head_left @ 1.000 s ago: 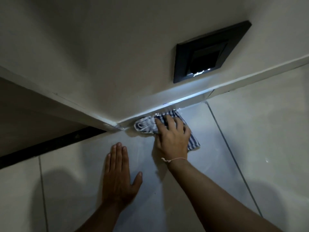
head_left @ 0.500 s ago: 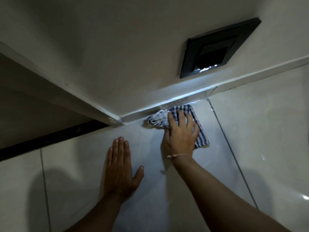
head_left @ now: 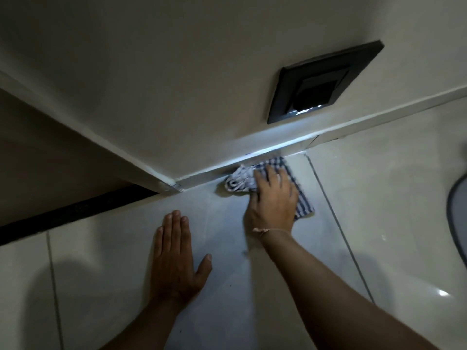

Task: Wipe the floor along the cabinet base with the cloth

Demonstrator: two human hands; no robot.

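Observation:
A blue-and-white striped cloth (head_left: 238,181) lies on the pale tiled floor (head_left: 379,223), bunched against the white cabinet base strip (head_left: 202,176). My right hand (head_left: 273,200) lies flat on top of the cloth and presses it down, fingers pointing at the base; a thin string bracelet is on the wrist. My left hand (head_left: 174,258) rests flat on the floor tile to the left and nearer to me, fingers together, thumb out, holding nothing. The cloth's middle is hidden under my right hand.
A black square recessed fitting (head_left: 326,82) sits in the cabinet face above the base. The cabinet corner (head_left: 174,185) is left of the cloth, with a dark gap (head_left: 75,210) beyond it. A dark curved edge (head_left: 454,210) shows at far right. Grout lines cross the floor.
My right hand has slid the cloth to the right along the cabinet base, away from the corner. My left hand has stayed flat on the tile.

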